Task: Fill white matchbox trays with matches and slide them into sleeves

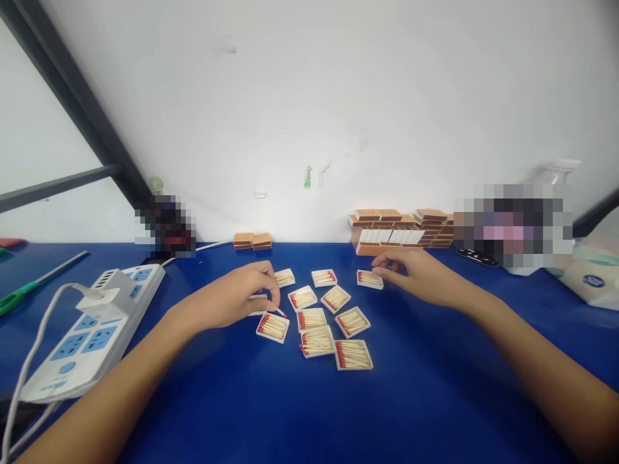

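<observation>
My left hand point(249, 293) pinches a match point(280, 312) between thumb and fingertips, its red head pointing down to the right. Just below it lies an open matchbox tray point(273, 327) full of matches. Another tray point(258, 303) is partly covered by my left fingers, and one more point(285, 278) stands behind them. My right hand point(409, 270) is at the far right tray point(369, 279), thumb at its right corner, fingers curved and slightly apart. Several more filled trays lie between my hands, among them a front one point(354, 355) and a middle one point(317, 341) with matches poking out on the left.
Stacked matchboxes point(391, 235) line the wall at the back right; two small stacks point(252, 241) stand left of centre. A power strip point(97, 335) with a plugged-in white charger and cable lies left, beside a green-handled tool point(36, 283). A wipes pack point(590, 274) sits at right.
</observation>
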`<state>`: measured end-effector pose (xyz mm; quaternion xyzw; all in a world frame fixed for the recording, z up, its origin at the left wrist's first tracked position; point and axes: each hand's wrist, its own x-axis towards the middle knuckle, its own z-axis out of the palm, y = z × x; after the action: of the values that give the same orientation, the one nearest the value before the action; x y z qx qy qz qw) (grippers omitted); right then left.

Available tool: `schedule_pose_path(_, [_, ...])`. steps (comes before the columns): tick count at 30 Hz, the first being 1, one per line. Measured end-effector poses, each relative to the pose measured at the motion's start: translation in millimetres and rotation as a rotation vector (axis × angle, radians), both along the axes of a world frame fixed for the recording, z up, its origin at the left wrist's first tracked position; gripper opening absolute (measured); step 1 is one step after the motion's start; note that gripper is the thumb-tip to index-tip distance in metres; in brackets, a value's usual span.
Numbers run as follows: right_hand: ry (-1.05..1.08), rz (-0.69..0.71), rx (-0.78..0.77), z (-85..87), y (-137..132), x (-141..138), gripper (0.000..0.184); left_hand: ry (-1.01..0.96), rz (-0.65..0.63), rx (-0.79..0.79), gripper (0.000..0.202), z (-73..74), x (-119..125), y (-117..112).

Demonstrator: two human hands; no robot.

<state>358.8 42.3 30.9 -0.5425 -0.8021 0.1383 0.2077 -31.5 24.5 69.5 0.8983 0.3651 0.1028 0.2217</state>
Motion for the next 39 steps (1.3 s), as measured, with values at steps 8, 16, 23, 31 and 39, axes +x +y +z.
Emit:
schedule_pose_path(8, [0.709, 0.113, -0.31, 17.7, -62.2, -90.9, 0.036, -0.742, 0.237, -0.237, 0.017, -24.1, 56.8, -31.1])
schedule_pose_path(16, [0.843, 0.164, -0.252, 10.7, -75.8, -109.8, 0.031, -0.803, 0.313, -0.258, 0.03, -37.2, 71.5, -46.9])
schedule_pose_path(23, [0.145, -0.082, 0.251, 11.9, -19.5, -24.7, 0.03, -0.311, 0.143, 0.916, 0.008, -23.8, 30.6, -7.8])
schedule_pose_path(31, [-0.111, -0.015, 0.101, -4.6, -3.2, -12.5, 0.033, -0.135, 0.267, 0.938, 0.018, -12.9, 0.5, 18.0])
schedule_pose_path(39, [-0.135, -0.017, 0.2, -2.8, -3.6, -4.5, 0.03, 0.265, 0.364, 0.233, 0.023, 31.7, -59.4, 31.3])
